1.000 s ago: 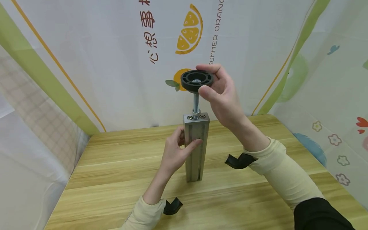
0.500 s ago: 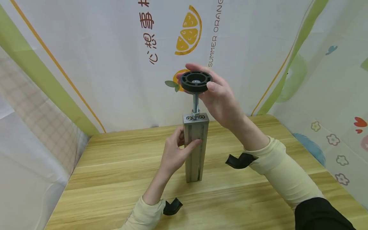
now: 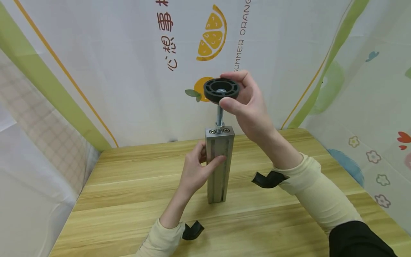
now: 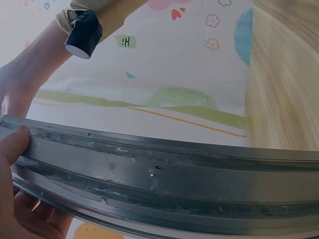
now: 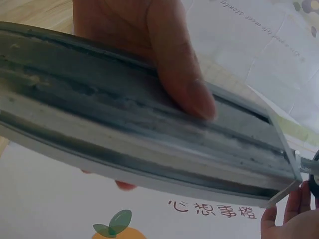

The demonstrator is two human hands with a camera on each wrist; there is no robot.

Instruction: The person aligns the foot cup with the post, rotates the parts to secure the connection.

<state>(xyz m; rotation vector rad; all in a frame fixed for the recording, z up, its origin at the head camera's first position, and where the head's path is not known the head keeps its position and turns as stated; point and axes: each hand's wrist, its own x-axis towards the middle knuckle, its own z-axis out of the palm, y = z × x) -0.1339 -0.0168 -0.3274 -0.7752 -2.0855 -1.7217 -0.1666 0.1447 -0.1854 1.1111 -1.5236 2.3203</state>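
Observation:
An aluminium profile (image 3: 217, 171) stands upright on the wooden table, with a steel end plate and two screws at its top. My left hand (image 3: 199, 167) grips it at mid height, the thumb across its front and the other fingers behind. From the end plate rises a threaded rod (image 3: 219, 114) with a nut at its base, topped by a round black levelling foot (image 3: 221, 89). My right hand (image 3: 248, 107) holds the foot's rim from the right, thumb in front and fingers at the back. In the left wrist view, the grooved profile (image 4: 174, 174) has scuffs and scratches.
The wood-grain table (image 3: 128, 200) reaches back to a white printed curtain (image 3: 128, 71) with orange pictures. Another printed curtain (image 3: 372, 117) borders the right side. Black straps (image 3: 268, 179) stick out from both cream sleeves.
My right fingers reached further around the foot's far side half a second ago and are now drawn back to the right, thumb at the front rim. The left hand and profile have stayed put.

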